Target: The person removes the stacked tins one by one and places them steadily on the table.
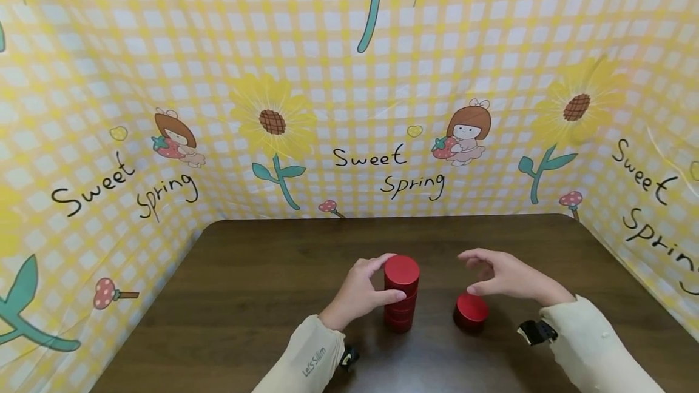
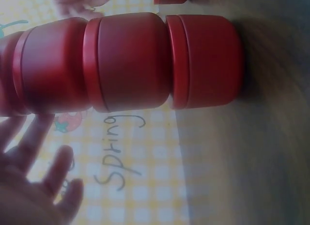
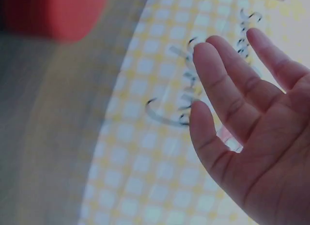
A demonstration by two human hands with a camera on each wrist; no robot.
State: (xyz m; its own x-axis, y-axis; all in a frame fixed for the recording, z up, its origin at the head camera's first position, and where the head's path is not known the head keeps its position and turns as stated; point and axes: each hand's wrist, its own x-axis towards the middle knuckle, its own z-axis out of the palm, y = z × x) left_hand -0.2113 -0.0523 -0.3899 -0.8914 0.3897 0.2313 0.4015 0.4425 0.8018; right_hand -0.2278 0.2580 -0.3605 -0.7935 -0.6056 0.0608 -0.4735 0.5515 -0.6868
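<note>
Several round red tins (image 1: 401,305) stand in an upright stack on the table. My left hand (image 1: 354,291) grips the top tin from the left, thumb on the near side and fingers round the far side. In the left wrist view the stacked tins (image 2: 131,62) show dark seams between them, and some fingers of the hand (image 2: 36,171) are spread beside the stack. To the right, my right hand (image 1: 510,275) hovers just above and behind a single red tin (image 1: 471,313), its fingers loosely bent and nothing in them. The right wrist view shows the same empty palm.
The dark brown wooden table (image 1: 262,296) carries the stack and the single tin, with a gap between them. A yellow checked cloth (image 1: 349,108) with printed flowers and words hangs along the back and both sides.
</note>
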